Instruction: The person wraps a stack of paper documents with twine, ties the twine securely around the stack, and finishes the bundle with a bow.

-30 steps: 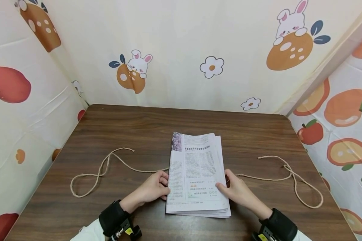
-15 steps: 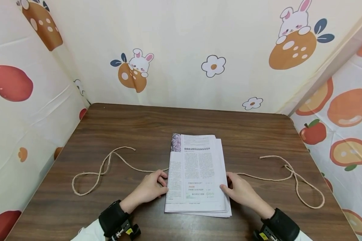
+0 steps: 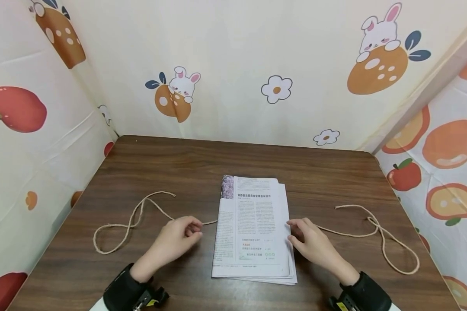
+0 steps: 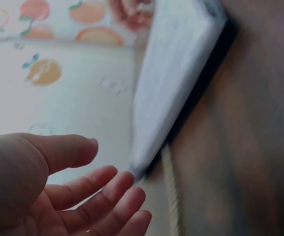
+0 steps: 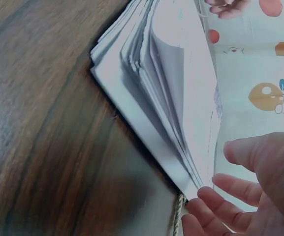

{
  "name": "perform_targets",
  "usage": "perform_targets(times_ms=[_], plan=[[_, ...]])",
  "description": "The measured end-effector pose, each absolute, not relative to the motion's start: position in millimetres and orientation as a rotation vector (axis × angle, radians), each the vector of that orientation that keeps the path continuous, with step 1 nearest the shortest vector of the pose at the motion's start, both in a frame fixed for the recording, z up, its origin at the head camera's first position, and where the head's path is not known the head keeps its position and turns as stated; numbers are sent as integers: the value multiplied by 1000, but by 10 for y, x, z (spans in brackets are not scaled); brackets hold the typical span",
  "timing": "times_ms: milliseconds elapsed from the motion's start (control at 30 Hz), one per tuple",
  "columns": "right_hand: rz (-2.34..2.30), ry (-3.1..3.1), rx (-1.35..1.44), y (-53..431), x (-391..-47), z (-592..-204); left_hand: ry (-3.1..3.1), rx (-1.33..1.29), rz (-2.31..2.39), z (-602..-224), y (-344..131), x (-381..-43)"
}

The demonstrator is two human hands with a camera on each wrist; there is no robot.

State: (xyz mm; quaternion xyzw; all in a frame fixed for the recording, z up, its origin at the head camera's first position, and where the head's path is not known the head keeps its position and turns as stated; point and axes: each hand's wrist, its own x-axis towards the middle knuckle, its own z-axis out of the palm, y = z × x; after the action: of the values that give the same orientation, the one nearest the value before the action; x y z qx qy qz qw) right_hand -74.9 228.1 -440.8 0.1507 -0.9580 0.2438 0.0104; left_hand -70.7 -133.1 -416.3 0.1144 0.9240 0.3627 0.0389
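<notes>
Newspaper stack (image 3: 253,229), 1: flat, midway between the left and right edges of the desk (image 3: 171,160). Rope (image 3: 130,225): emerges both sides, looped toward those edges. Hands, 2: left hand (image 3: 177,237) loosely bent, holding nothing, apart from stack; right hand (image 3: 309,239) relaxed, gripping nothing, at stack's right side, contact unclear. Risk: uneven rope pull could skew loose sheets.
</notes>
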Motion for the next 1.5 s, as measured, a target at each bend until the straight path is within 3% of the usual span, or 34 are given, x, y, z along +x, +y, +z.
perform_targets(times_ms=[333, 667, 1500], plan=[[810, -2845, 576, 2319, -750, -4372, 3150, 112, 1053, -3898, -2033, -726], [650, -2785, 553, 2521, -802, -4319, 3197, -53, 829, -4094, -2576, -674], [495, -2708, 224, 3549, -719, -4330, 3128, 50, 572, -4406, -2709, -731]])
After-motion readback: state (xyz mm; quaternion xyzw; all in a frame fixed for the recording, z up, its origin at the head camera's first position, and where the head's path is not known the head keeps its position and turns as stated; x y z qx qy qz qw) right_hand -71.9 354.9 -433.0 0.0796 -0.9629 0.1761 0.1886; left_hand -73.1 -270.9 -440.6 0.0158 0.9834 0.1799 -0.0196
